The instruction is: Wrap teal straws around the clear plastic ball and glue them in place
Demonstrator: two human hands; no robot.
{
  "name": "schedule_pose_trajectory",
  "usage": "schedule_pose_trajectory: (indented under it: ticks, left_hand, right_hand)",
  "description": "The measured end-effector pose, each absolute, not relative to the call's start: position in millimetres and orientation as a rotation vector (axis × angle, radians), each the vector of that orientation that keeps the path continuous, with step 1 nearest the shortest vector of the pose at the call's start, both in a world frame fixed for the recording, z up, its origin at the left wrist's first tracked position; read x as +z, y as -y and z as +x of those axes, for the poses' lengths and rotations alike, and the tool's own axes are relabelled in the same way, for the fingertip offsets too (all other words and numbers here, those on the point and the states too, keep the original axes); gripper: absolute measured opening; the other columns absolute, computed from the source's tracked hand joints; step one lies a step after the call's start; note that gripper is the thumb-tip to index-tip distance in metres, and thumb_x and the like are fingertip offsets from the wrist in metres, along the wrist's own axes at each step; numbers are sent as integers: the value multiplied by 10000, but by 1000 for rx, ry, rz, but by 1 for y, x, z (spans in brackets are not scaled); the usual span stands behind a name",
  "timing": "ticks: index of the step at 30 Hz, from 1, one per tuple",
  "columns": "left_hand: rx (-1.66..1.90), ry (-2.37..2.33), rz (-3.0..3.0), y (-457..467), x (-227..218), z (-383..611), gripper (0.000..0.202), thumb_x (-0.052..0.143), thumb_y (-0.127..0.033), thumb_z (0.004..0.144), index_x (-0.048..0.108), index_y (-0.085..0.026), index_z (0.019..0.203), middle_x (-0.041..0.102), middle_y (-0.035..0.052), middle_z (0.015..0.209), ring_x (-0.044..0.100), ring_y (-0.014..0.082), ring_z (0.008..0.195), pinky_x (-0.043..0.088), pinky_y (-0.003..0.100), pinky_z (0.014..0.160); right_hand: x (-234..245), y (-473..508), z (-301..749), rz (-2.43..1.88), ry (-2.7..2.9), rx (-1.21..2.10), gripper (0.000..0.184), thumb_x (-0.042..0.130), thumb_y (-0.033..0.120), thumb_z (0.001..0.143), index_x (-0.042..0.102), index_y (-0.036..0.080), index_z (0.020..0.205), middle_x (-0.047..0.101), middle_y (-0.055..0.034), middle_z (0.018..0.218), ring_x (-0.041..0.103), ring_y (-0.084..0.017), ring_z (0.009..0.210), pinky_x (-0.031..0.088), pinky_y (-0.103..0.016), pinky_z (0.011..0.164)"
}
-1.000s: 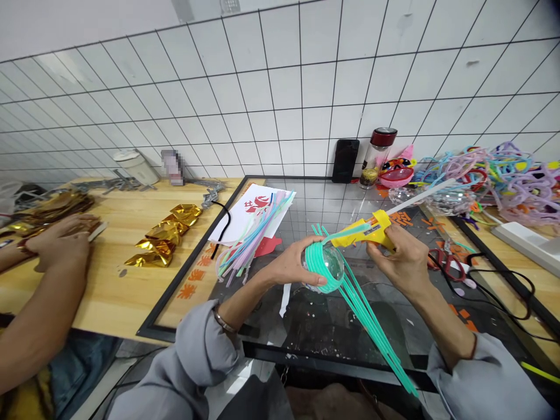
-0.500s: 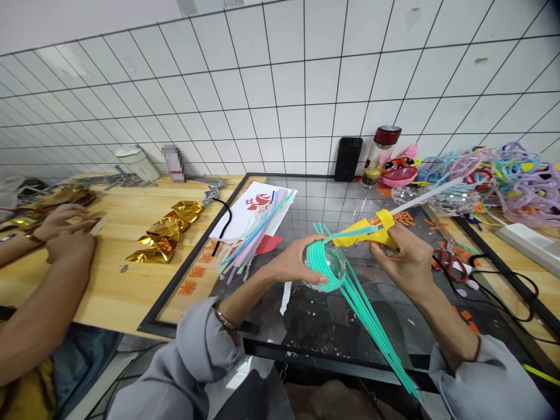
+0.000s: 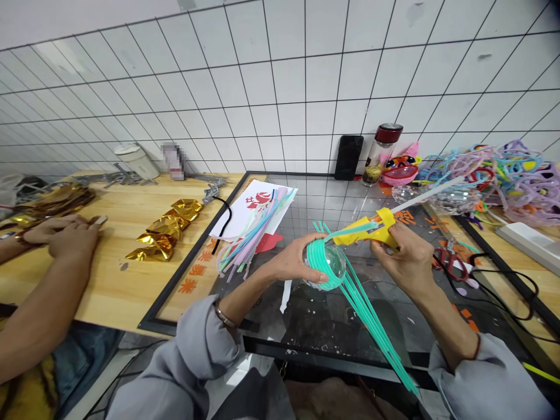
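My left hand (image 3: 300,256) is closed round a clear ball (image 3: 336,260) partly covered by green strips (image 3: 318,263), thumb at the front and fingers behind. Several loose ends of the strips trail down to the right past the table's front edge. In my right hand (image 3: 405,251) is a yellow hot glue gun (image 3: 367,229), its nozzle pointing left at the top of the ball. A white glue stick (image 3: 426,195) sticks out of its back end. One green strip runs from the ball along the gun's side. Whether the nozzle touches the ball, I cannot tell.
Coloured strips (image 3: 256,233) lie on white paper (image 3: 238,204) to the left. Red-handled scissors (image 3: 452,263) and black cords lie at right. Behind stand a phone (image 3: 349,157) and a glass bottle (image 3: 380,154). A co-worker's hands (image 3: 65,233) are at far left, near gold foil (image 3: 168,230).
My hands, the ball and the glue gun stay almost where they were. At the far left, the co-worker's hands have shifted slightly.
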State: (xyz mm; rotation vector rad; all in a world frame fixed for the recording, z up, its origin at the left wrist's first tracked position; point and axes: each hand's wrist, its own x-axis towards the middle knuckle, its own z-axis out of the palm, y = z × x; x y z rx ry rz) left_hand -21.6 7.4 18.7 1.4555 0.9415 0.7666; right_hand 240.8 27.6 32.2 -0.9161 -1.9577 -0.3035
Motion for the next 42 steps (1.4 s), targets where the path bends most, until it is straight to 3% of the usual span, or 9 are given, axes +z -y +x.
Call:
schedule_pose_trajectory:
  ticks: [42]
  left_hand:
    - [754,-952,1462,-6,20,-22,986,911,-321,519,478,-144,1387,673,124,1185,650,289,1053,504,417,930]
  right_hand:
    - [36,-28,242,-929,1968,-326,290,586,207,876,365,253,694,441,38,612,395,-132,538,312,-288,531]
